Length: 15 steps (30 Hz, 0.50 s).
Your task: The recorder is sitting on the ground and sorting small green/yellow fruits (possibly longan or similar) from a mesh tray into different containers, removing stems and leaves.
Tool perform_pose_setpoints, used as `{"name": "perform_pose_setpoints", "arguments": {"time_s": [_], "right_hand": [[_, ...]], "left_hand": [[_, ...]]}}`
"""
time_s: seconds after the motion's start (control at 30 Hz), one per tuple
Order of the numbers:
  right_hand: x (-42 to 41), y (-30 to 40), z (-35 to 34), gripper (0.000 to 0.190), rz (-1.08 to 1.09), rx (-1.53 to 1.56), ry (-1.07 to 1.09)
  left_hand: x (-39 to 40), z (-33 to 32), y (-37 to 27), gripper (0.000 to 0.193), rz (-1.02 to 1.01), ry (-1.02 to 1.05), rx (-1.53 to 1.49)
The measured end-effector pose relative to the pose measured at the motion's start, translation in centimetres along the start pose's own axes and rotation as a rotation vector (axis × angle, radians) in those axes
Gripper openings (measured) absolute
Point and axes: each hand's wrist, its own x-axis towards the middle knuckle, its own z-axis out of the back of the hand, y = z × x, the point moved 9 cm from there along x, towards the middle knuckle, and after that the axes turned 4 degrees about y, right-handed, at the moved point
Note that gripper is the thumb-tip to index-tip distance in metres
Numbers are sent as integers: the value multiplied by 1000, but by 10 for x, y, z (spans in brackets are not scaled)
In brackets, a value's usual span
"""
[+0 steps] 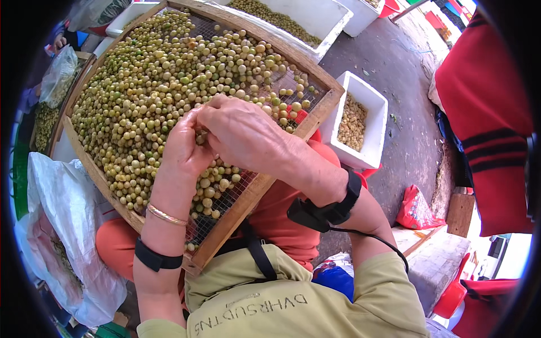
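Note:
My left hand (186, 145) is cupped over a wood-framed wire mesh tray (233, 223), its palm turned toward my right hand. Small round yellow-green fruits (139, 97) cover most of the mesh, thickest on the left and far side. In the gap between my hands a fruit (201, 137) shows against the left palm. My right hand (243, 129) bends over the left one, and the fingers of both meet. The right fingertips are hidden, so what they pinch cannot be seen. The tray's near corner rests at my lap.
Right of the tray stands a white foam box (376, 131) holding pale brown pieces. Beyond the far edge is a larger foam box (334, 27) with more fruits. A white plastic sack (63, 190) stands at left. Another person's hand (60, 41) shows at upper left.

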Motion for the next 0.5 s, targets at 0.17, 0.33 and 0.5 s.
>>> {"name": "perform_pose_setpoints", "arguments": {"time_s": [0.17,0.33,0.5], "right_hand": [[-26,-88,63,15,-287,173,-225],[-27,-134,79,13,-406,-122,-148],[-9,-166,20,15,-531,-423,187]], "left_hand": [[-17,-11,-7,19,58,-29,-16],[-11,-20,3,19,126,57,-25],[-16,-18,-1,17,113,32,-30]]}}
